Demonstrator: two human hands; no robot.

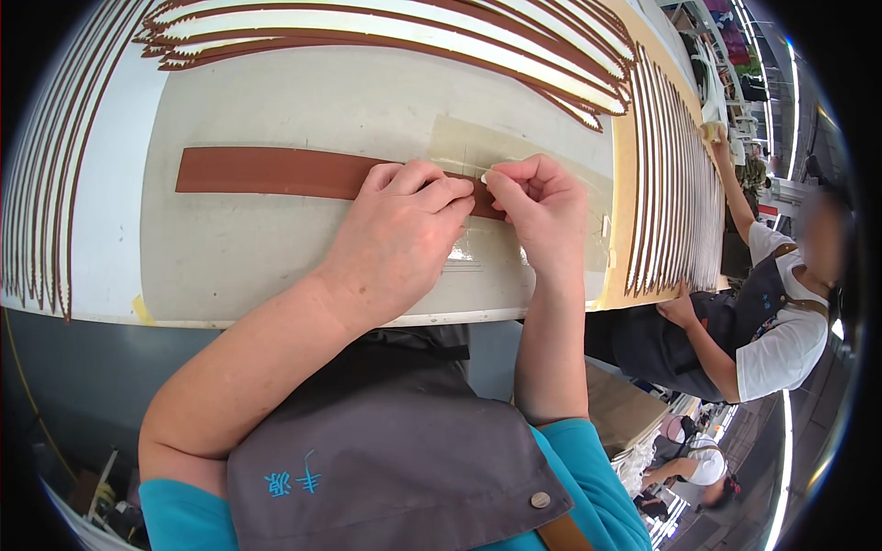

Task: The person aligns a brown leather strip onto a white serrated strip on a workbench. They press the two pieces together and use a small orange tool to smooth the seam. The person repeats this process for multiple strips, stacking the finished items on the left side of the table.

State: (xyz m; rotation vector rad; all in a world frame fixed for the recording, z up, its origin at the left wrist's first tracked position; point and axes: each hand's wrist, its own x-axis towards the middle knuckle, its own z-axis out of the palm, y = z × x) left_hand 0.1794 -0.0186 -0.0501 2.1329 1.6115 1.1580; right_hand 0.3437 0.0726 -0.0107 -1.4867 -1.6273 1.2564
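Note:
A long, flat reddish-brown strip (266, 173), leather-like, lies crosswise on the grey work mat (248, 262). Over its right part, my left hand (404, 216) is closed, the bent fingers pressing together on the strip. Just beside it, my right hand (544, 207) pinches a small white piece (484, 179) between thumb and fingertips, at the strip's upper edge. What kind of piece this is cannot be made out. Both hands cover part of the strip's right end. Beneath them, a yellowish translucent sheet (570, 174) with thin drawn lines lies on the mat.
Brown-edged white strips with jagged ends lie in a pile (395, 41) along the far side. More strips stand in rows at the left (60, 165) and right (671, 174). A co-worker in an apron (772, 303) reaches over the table's right end.

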